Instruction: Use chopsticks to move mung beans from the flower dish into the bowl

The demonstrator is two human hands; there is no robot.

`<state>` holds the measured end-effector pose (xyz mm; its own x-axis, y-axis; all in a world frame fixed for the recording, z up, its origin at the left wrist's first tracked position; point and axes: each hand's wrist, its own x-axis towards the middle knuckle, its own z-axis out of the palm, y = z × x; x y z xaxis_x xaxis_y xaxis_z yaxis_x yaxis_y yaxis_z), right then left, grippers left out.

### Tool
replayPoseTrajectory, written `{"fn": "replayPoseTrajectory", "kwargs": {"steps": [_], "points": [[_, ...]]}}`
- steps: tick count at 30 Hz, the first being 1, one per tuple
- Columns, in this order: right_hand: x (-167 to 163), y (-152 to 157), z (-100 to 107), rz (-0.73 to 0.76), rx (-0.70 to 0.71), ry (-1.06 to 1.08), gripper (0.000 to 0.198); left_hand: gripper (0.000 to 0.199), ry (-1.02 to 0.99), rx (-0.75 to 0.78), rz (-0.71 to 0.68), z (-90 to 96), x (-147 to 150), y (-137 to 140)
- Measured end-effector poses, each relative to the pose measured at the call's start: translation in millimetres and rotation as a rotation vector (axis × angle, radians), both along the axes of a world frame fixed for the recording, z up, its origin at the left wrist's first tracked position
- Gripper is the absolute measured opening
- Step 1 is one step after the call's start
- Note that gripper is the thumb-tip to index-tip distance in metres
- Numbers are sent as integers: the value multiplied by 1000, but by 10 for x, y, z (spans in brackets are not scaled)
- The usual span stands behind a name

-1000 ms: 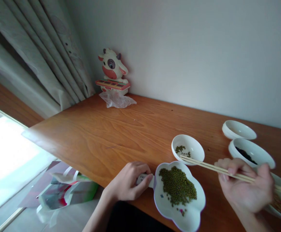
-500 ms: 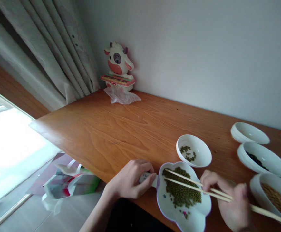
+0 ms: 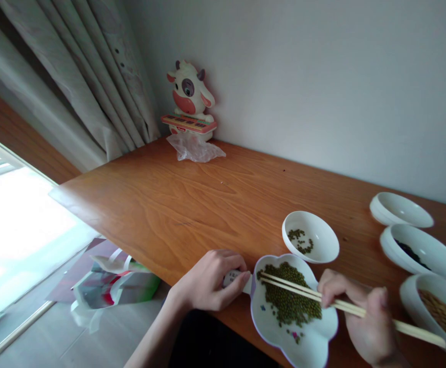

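Observation:
My left hand [image 3: 217,280] is closed around the short white handle of a flower-shaped dish [image 3: 315,347] with a purple rim. Green mung beans [image 3: 290,296] are heaped in the dish. In my right hand [image 3: 361,312] is a pair of wooden chopsticks [image 3: 303,290], their tips close together at the upper left of the beans. Whether a bean is caught between the tips I cannot tell. Just behind the dish stands a round white bowl [image 3: 325,237] with a few scattered mung beans in it.
At the right stand a white bowl [image 3: 407,207], a second bowl [image 3: 433,250] with dark pieces, and a third [image 3: 415,291] with brown grains. A cow toy piano [image 3: 190,102] and crumpled plastic [image 3: 196,149] sit at the back. A bag [image 3: 111,286] lies below the table edge.
The chopstick tips have come together from apart, still over the beans. My left hand keeps its grip on the handle. The whole view has shifted slightly.

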<state>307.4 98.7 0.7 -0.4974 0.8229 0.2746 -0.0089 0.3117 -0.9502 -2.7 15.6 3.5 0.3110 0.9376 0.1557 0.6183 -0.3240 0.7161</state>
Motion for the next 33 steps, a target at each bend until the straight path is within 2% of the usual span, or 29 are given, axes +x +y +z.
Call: {"fn": "replayPoseTrajectory", "kwargs": {"steps": [17,33], "points": [[15,11,-37,24,10,-6,86,29,-5,-22,-8,-29,-5,-1],[96,51,-29,16,-18,102,87,28,-8,-16,-7,-36,-12,1]]}}
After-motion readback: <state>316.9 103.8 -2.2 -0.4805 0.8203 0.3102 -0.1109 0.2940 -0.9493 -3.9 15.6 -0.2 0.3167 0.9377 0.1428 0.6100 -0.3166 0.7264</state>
